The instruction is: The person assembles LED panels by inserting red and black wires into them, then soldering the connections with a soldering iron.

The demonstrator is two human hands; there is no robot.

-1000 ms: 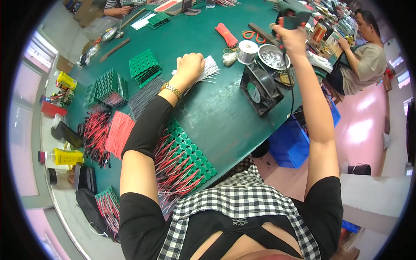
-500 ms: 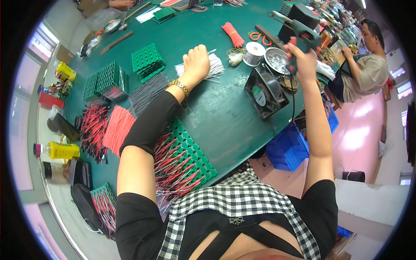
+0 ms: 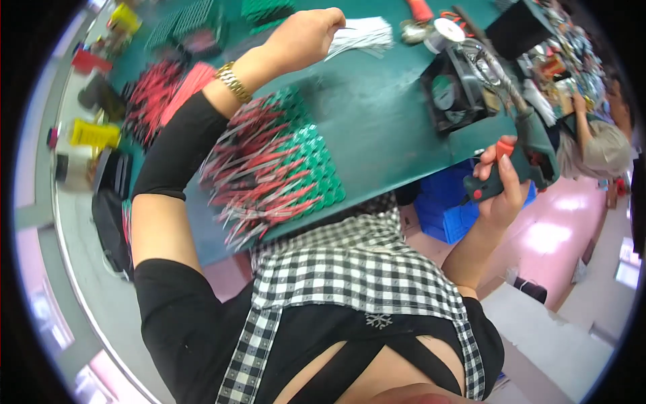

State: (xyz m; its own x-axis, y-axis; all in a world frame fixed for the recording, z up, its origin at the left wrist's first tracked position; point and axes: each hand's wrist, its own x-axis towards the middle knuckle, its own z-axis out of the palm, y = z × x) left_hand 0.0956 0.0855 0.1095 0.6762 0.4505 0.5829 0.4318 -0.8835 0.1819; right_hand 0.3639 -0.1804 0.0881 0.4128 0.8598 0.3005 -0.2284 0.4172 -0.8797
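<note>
Head view: soldering gun [image 3: 515, 158] seemingly within fingers [image 3: 490, 168].

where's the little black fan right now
In the head view the black fan stands upper right on the green table, near its edge, just above the right hand gripping a dark tool.

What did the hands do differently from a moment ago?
The right hand drew its soldering gun back from the far side of the green table to the near edge, still gripping it. The left hand lifted off the white wires, closed on a few. The small black fan stayed put.
</note>
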